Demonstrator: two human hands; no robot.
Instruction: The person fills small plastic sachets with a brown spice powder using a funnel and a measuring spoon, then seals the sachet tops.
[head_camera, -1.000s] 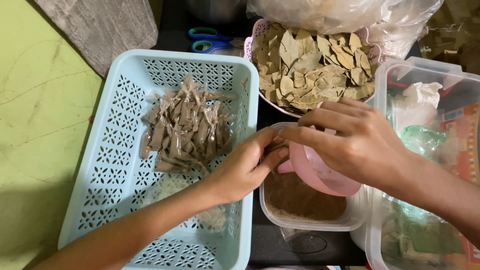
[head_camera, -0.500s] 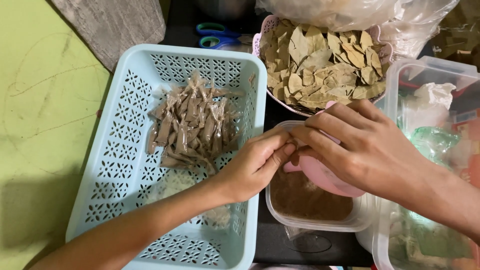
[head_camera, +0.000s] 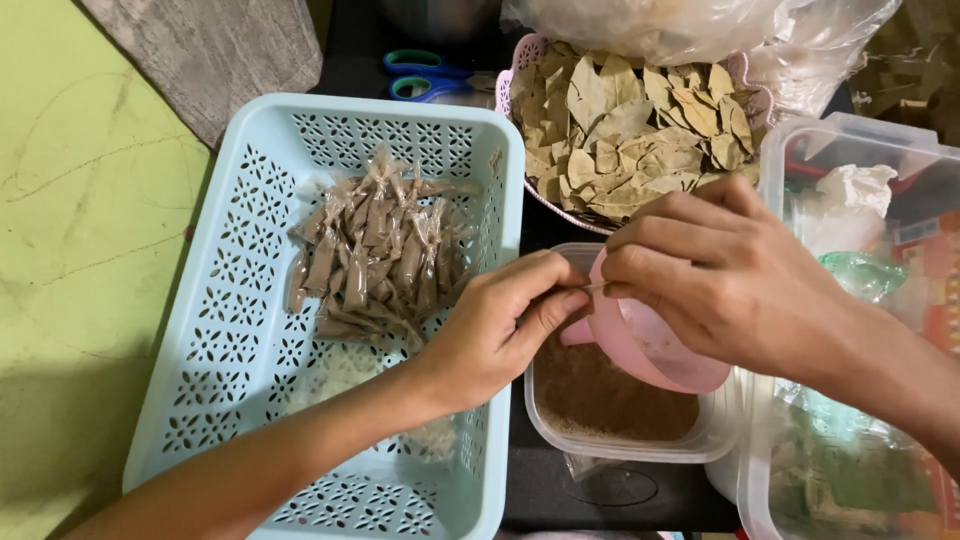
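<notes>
The packets (head_camera: 375, 255) lie in the basket (head_camera: 250, 340) on the left. The tub (head_camera: 620, 440) sits to its right, with the leaves (head_camera: 630, 130) behind the tub.

There are 2 hands over the table: 1 left hand (head_camera: 490, 335) and 1 right hand (head_camera: 725, 285). 1 light blue perforated basket (head_camera: 250, 330) sits at the left, holding 1 heap of small brown-filled packets (head_camera: 375, 260), too many and too overlapped to count. At the far side stand 1 pink basket of dried bay leaves (head_camera: 630, 135) and 1 pair of blue-handled scissors (head_camera: 425, 78). Near the middle are 1 clear tub of brown powder (head_camera: 610, 400) and 1 pink funnel (head_camera: 645, 345). At the right is 1 large clear storage box (head_camera: 860, 330).
</notes>
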